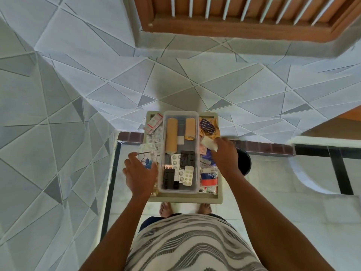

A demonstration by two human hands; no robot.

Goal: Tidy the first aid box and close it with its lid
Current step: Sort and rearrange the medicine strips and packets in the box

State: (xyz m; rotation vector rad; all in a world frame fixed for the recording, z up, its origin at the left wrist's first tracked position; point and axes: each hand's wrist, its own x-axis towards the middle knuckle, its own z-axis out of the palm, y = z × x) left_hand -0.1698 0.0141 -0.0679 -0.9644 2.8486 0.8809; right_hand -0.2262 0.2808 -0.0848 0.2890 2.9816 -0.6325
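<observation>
A clear plastic first aid box (180, 114) stands open on a small beige table (184, 199). Inside lie two tan bandage rolls (171, 134), white pill blisters (188, 174) and dark blister strips (168, 178). No lid is visible. My left hand (139, 173) sits left of the box, gripping a white and blue packet (145, 157). Right of the box, my right hand (224, 153) pinches a small white sachet (209, 143). Loose packets lie on both sides of the box, among them an adhesive tape pack (209, 178) and a red and white strip (155, 121).
The table stands against a tiled wall (58, 114). A dark round bin (244, 162) sits on the floor to the right, beside a white curved object (304, 178). My bare feet (166, 209) are under the table's near edge.
</observation>
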